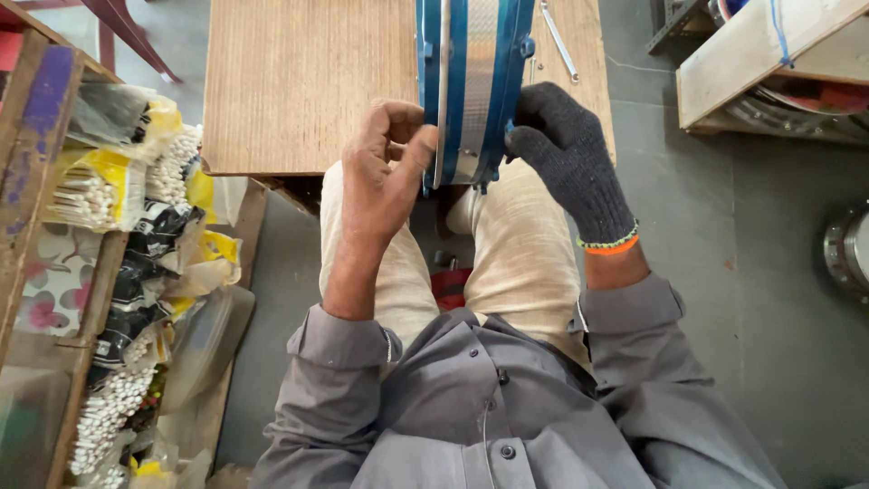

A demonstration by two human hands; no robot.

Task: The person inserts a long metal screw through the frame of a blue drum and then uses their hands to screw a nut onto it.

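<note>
- Far left, a wooden rack (36, 208): I log clear and yellow packets of small white sticks (109, 181), stacked down its length and well apart from the hands.
- Wooden bench (299, 81): its top is bare at the near left corner.
- Left hand (385, 167), bare: fingers curled in, thumb pressed flat against the left face of the drum at the bench's near edge. I cannot tell whether anything small is pinched under the thumb.
- Blue and silver drum (471, 81): stands on its rim, tilted slightly, overhanging the near edge above the person's knees, clamped between both hands.
- Right hand (566, 149), in a dark knit glove: fingers bent and pressed together against the drum's right rim.
- Metal spanner (559, 41): lies toward the bench's far right corner, untouched.
- Step, as I judge it: seating or checking a rim fitting. The next move calls for a steady brace from the right while the left thumb works.
</note>
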